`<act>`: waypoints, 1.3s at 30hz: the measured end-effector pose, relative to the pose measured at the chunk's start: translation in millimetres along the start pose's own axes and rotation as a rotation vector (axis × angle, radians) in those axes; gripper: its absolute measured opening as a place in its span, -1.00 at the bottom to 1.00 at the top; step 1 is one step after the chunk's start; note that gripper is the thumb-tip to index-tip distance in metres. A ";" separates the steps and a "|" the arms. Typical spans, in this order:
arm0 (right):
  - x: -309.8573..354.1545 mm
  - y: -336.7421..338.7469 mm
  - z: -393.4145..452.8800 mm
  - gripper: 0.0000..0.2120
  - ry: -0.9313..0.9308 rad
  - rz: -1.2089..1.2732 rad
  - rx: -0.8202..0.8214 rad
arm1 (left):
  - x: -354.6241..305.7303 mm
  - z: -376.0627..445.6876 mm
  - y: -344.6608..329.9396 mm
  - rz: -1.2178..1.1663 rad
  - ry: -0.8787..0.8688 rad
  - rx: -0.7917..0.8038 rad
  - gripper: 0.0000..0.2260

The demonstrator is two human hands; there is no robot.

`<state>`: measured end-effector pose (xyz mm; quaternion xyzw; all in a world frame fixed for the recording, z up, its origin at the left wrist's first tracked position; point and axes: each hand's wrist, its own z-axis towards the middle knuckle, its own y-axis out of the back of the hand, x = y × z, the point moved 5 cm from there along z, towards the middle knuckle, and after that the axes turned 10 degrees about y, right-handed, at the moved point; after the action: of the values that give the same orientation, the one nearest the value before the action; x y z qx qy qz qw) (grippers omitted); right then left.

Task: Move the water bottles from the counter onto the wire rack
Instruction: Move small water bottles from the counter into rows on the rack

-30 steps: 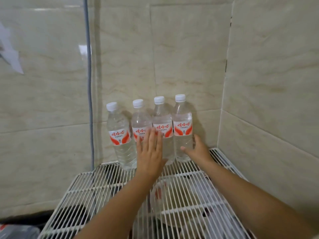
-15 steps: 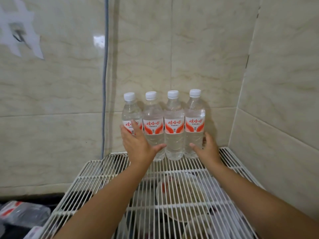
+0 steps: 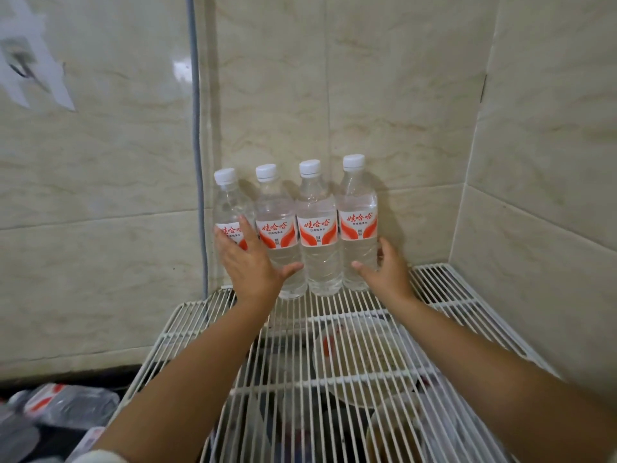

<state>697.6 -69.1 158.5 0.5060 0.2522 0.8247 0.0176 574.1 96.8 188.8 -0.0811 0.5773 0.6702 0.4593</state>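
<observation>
Standing on the white wire rack (image 3: 434, 295), at its 12 o'clock edge against the tiled wall (image 3: 400, 95), are 4 water bottles (image 3: 317, 228) in 1 tight row, upright, white caps, red-and-white labels. Rack fills the corner; blurred dishes (image 3: 360, 359) show through the wires below. Grey cable (image 3: 197, 128) runs down the wall at 11 o'clock of the row. Left hand (image 3: 248, 262): fingers straight, flat against the leftmost bottle (image 3: 227, 208), thumb spread toward 3 o'clock across the next bottle's base. Right hand (image 3: 384, 265): fingers relaxed, cupped beside the rightmost bottle (image 3: 357, 222), touching its lower side, not clenched. More wrapped bottles (image 3: 66, 402) lie at 8 o'clock, low, off the rack.
</observation>
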 end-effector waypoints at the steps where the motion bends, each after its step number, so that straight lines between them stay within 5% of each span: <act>1: 1.9 2.1 1.9 -0.43 0.004 0.003 0.012 | -1.1 0.9 -0.2 0.010 -0.004 -0.008 0.15; 6: 9.1 7.3 -1.5 -0.58 -0.005 -0.040 0.021 | -1.8 -8.1 0.3 0.084 -0.009 -0.028 0.08; 13: 25.1 -0.8 -12.9 -0.38 0.032 -0.165 -0.142 | -1.2 -12.8 -3.4 0.119 0.002 -0.008 0.05; 19: 28.2 -9.3 -18.3 -0.39 0.041 -0.229 -0.178 | 1.2 -12.5 -5.6 0.123 -0.007 0.013 0.02; 25: 41.2 -5.0 -24.3 -0.44 -0.010 -0.361 -0.086 | 6.4 -18.0 6.4 0.215 -0.061 0.076 -0.03; 30: 70.2 5.9 -50.6 -0.41 -0.020 -0.667 -0.006 | 22.2 -31.1 33.5 0.241 -0.166 0.101 -0.29; 39: 158.6 -55.5 -127.9 -0.67 0.388 -0.695 0.236 | 109.2 -55.5 129.5 0.468 -0.195 0.090 -0.55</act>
<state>499.9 -26.5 219.2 0.2246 0.4995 0.8151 0.1889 397.2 118.3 191.8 0.1403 0.5627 0.7365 0.3482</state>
